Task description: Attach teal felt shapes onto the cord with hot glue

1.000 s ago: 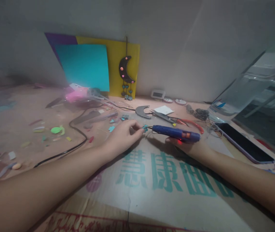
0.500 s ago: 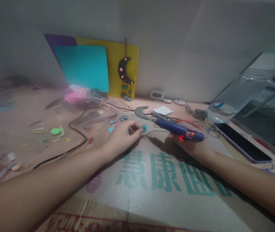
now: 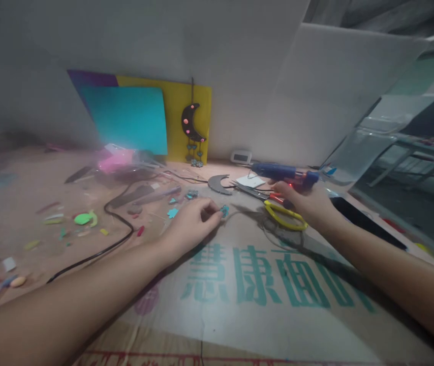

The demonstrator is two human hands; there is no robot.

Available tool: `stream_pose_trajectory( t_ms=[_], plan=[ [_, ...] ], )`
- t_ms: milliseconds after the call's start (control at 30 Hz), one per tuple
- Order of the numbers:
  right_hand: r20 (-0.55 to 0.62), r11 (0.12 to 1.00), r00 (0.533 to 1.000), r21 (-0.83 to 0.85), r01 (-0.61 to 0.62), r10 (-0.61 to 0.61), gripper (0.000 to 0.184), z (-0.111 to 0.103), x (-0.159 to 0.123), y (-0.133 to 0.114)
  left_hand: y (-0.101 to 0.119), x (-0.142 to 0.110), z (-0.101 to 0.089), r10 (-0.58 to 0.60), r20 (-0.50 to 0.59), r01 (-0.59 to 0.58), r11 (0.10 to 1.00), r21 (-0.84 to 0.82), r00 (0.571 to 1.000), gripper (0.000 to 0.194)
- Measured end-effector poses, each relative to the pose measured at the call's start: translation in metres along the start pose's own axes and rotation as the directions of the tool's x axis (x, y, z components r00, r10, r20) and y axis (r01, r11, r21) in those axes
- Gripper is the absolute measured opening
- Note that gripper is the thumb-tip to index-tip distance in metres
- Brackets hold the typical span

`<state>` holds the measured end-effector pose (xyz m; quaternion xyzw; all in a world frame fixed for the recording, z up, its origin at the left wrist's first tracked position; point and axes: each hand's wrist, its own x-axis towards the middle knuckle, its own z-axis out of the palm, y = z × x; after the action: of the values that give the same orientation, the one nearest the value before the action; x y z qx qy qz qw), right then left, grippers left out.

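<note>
My left hand rests on the cardboard sheet and pinches a small teal foam flower between thumb and fingers. My right hand grips a blue glue gun, raised above the table with its nozzle pointing left and a red light glowing on its body. Below that hand lie yellow-handled scissors. A grey foam crescent lies just beyond the flower.
Coloured sheets lean on the wall with a black moon hanging ornament. A black cable, foam scraps, a pink bag, red-handled pliers and a phone lie around.
My right hand lifted the glue gun up and away from the teal flower, toward the back of the table, uncovering the yellow scissors. My left hand kept its pinch on the flower.
</note>
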<state>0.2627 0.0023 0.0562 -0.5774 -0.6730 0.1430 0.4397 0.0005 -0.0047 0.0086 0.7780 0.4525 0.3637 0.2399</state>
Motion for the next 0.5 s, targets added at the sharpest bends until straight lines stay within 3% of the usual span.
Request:
stream_pose_trajectory(
  t_ms=[133,300,500],
  plan=[
    [0.069,0.987,0.997,-0.163,-0.007,0.019,0.045,-0.009,0.038,0.022,-0.002,0.000,0.001,-0.018,0.014,0.018,1.000,0.005,1.000,0.018],
    [0.259,0.971,0.966,-0.236,0.045,0.018,0.040,-0.011,0.083,0.045,0.000,0.001,0.001,-0.045,0.025,0.046,0.999,-0.009,0.999,0.019],
    [0.239,0.949,0.966,-0.315,-0.022,0.102,0.030,0.006,0.099,0.074,-0.002,0.002,0.002,-0.074,0.010,0.074,0.996,-0.054,0.997,0.019]
  ],
)
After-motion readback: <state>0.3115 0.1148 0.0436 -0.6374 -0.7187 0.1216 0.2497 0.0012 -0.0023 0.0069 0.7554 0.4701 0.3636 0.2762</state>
